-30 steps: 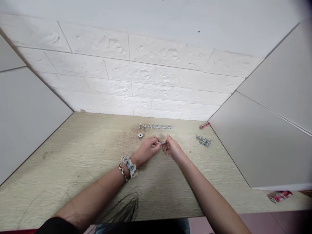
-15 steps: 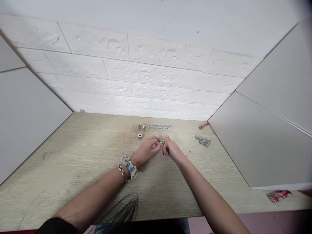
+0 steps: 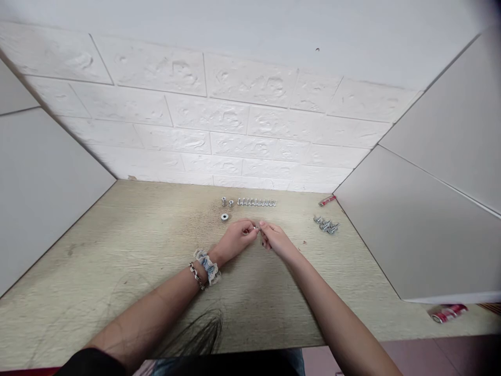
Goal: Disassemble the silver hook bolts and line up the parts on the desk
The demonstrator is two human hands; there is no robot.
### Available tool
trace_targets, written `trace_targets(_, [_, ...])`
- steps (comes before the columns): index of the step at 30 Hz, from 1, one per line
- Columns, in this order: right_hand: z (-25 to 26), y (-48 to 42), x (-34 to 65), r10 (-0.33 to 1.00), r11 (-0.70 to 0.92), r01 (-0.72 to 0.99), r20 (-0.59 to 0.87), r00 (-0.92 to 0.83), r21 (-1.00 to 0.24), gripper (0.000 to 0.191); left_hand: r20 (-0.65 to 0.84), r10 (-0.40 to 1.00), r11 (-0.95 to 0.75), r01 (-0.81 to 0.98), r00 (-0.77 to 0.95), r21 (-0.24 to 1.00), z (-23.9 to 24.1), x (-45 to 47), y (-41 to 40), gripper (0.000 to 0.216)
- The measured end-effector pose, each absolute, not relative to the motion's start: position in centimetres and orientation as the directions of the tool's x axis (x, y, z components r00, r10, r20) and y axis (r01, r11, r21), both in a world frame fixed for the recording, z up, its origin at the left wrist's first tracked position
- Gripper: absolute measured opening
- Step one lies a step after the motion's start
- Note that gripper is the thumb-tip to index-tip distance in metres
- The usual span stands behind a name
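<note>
A small metal bolt [image 3: 257,228] lies between my two hands, low over the middle of the table. My left hand [image 3: 237,238] pinches one end of it with thumb and fingertips. On the other end, my right hand [image 3: 274,239] has its thumb and fingers closed, covering much of the bolt. Just beyond the hands stands a row of small bolts [image 3: 257,202]. Left of that row are two small stacks of washers or nuts [image 3: 224,201], and a round washer [image 3: 224,217] lies in front of them.
To the right is a cluster of bolts with washers [image 3: 326,225]. A red battery-like cylinder [image 3: 327,200] lies by the right panel [image 3: 430,224], and another red cylinder [image 3: 449,313] is near the front edge. White brick-patterned wall [image 3: 230,130] backs the wooden table [image 3: 129,250].
My right thumb, raised before, has come down onto the bolt, and the right fingers have closed around its end. My left hand has barely moved.
</note>
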State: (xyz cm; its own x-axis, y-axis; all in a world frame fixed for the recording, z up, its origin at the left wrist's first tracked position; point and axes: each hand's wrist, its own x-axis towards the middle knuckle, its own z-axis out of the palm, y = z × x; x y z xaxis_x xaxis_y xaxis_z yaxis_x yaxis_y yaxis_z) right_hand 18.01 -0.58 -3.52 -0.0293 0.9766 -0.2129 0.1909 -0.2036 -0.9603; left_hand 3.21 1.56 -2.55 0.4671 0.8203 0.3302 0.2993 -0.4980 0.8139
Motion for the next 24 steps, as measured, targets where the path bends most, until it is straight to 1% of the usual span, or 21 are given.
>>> trace_targets(3, [-3.8, -0.4, 18.1, 0.987, -0.148, 0.154, -0.156, -0.041, -0.977, 0.046, 0.268, 0.873, -0.415, 0.332, 0.407, 0.847, -2.6, 3.3, 1.8, 0.031])
trace_targets(7, [-3.4, -0.3, 17.9, 0.995, -0.086, 0.067, -0.089, -0.043, -0.994, 0.042, 0.156, 0.920, -0.269, 0.291, 0.360, 0.918, -2.5, 3.3, 1.9, 0.033])
trace_targets(10, [-3.1, -0.4, 17.9, 0.999, -0.044, 0.010, -0.044, -0.031, -0.999, 0.035, 0.060, 0.943, -0.154, 0.267, 0.328, 0.951, -2.4, 3.3, 2.0, 0.035])
trace_targets(14, [-2.8, -0.5, 18.1, 1.000, -0.011, 0.021, -0.012, -0.019, -1.000, 0.024, 0.010, 0.953, -0.084, 0.231, 0.303, 0.969, -2.5, 3.1, 2.3, 0.034])
trace_targets(18, [-2.8, -0.3, 18.3, 0.995, -0.039, 0.002, -0.038, 0.095, -0.999, 0.026, 0.025, 0.960, -0.088, 0.215, 0.280, 0.973, -2.5, 3.0, 2.4, 0.033])
trace_targets(20, [-2.9, -0.1, 18.3, 0.989, -0.099, -0.034, -0.102, 0.110, -0.995, 0.018, 0.077, 0.964, -0.137, 0.227, 0.255, 0.964, -2.5, 3.0, 2.2, 0.033])
trace_targets(21, [-3.1, 0.0, 18.3, 0.985, -0.149, -0.042, -0.153, 0.082, -0.988, 0.018, 0.118, 0.961, -0.178, 0.234, 0.249, 0.956, -2.5, 3.0, 2.1, 0.032])
trace_targets(24, [-3.6, 0.1, 18.2, 0.962, -0.271, -0.031, -0.270, -0.034, -0.962, 0.043, 0.249, 0.926, -0.325, 0.265, 0.283, 0.908, -2.4, 3.1, 1.7, 0.030])
